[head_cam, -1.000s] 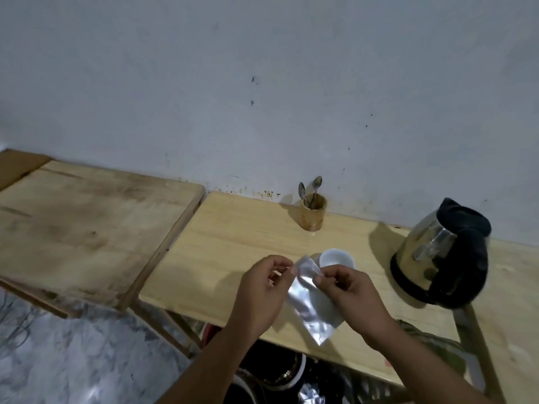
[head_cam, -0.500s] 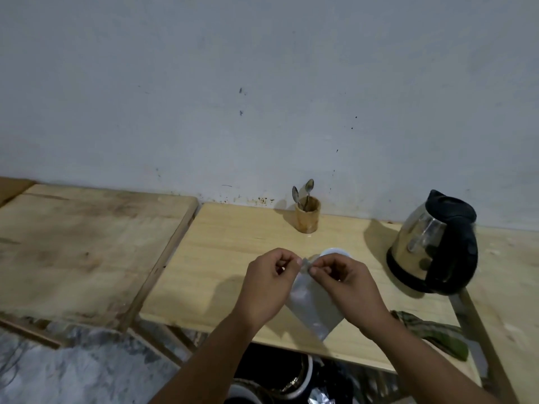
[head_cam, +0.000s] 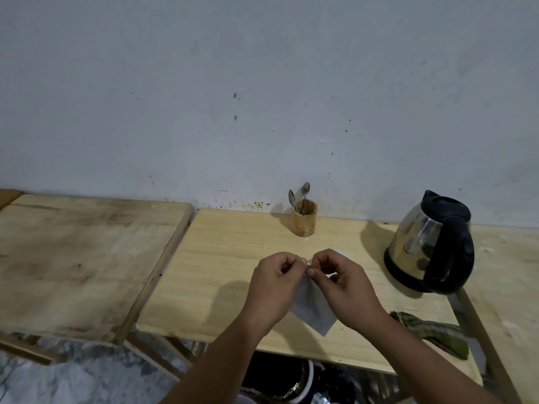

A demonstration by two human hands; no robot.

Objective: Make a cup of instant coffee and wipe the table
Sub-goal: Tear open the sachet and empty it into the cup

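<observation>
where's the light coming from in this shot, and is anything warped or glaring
Head view: shadows of the spoon holder, kettle and hands fall to the left, so light comes from the right; the kettle's steel body mirrors its surroundings without harsh glare; the sachet pinched by the left hand and right hand looks dull grey; wide-angle lens bows the table edges.

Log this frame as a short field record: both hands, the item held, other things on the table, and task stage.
left hand: pinches the sachet's top edge
right hand: pinches the same edge, close beside the left
sachet: silver, held above the table, hangs down
cup: white, mostly hidden behind the right hand
kettle: upright, right of the hands
spoon holder: by the wall, two spoons inside
cloth: green, near front edge
table: light wood
stage: opening the sachet; whether it is torn cannot be told
</observation>
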